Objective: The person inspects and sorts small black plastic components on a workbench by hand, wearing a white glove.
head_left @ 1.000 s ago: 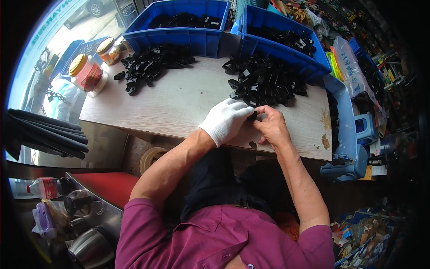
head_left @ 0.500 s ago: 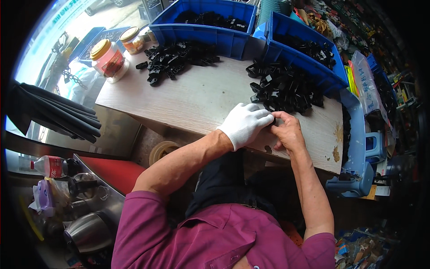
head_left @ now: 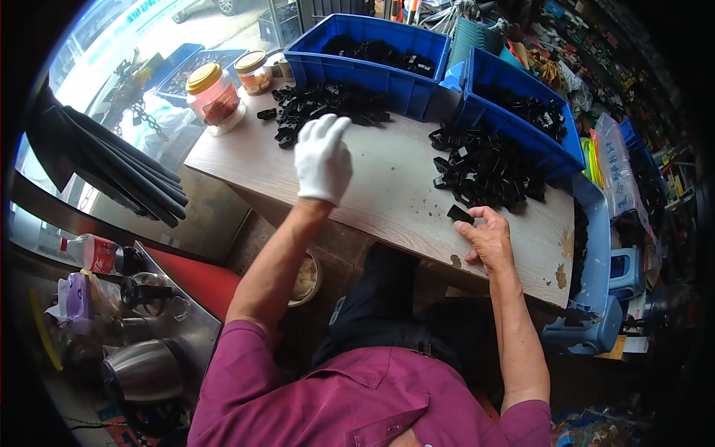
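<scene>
Your left hand (head_left: 322, 158) wears a white glove. The little parts (head_left: 484, 167) are black, the bins (head_left: 370, 63) blue, the table (head_left: 395, 190) pale wood, your shirt (head_left: 357, 395) purple-red.

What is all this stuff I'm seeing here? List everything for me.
Black plastic parts, left pile: many, black, far left of tabletop.
Black plastic parts, right pile: many, black, right of tabletop.
Single black part: one, black, at right fingertips.
Blue bins: two, blue, behind the piles, holding black parts.
Jars: at least two, yellow lids, table's left corner.
Wooden table: one, pale wood.
Kettle: one, metal, lower left.
Blue stool: one, right of the table.
Left hand: white glove, raised near the left pile.
Right hand: bare, touching the single part.
</scene>
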A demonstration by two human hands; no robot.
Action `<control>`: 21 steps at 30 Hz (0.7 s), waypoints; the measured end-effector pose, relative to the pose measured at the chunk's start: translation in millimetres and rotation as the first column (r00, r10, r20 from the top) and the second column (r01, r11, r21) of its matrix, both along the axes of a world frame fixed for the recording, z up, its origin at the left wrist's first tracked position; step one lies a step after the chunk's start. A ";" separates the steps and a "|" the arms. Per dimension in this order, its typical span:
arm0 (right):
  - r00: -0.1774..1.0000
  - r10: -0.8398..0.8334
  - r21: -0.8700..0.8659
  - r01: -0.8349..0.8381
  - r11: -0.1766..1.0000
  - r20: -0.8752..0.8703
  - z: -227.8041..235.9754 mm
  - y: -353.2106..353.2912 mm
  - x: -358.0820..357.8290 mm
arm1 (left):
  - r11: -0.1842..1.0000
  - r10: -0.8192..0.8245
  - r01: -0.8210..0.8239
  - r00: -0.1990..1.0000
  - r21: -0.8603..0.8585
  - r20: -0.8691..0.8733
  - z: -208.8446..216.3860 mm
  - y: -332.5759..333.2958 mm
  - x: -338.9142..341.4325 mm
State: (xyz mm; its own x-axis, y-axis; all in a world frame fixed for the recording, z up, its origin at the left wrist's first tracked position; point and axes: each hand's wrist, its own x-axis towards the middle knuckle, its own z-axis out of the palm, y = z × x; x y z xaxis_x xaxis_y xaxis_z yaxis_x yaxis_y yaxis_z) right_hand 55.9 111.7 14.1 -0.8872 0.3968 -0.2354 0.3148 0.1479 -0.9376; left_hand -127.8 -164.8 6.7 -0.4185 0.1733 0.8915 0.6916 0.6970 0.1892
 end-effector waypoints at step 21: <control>0.998 -0.045 -0.100 0.040 0.994 -0.054 -3.5 2.8 6.0 | 0.967 -0.073 0.120 0.976 -0.227 0.208 -32.2 -15.5 -38.2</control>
State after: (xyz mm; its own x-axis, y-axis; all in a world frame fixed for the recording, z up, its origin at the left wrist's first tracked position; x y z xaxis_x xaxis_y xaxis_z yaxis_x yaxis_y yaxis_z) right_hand 62.0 114.5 10.7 -0.8830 0.4117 -0.2253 0.2652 0.0416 -0.9633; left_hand -166.0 -180.3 -25.4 -0.5516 0.4172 0.7223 0.7236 0.6700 0.1657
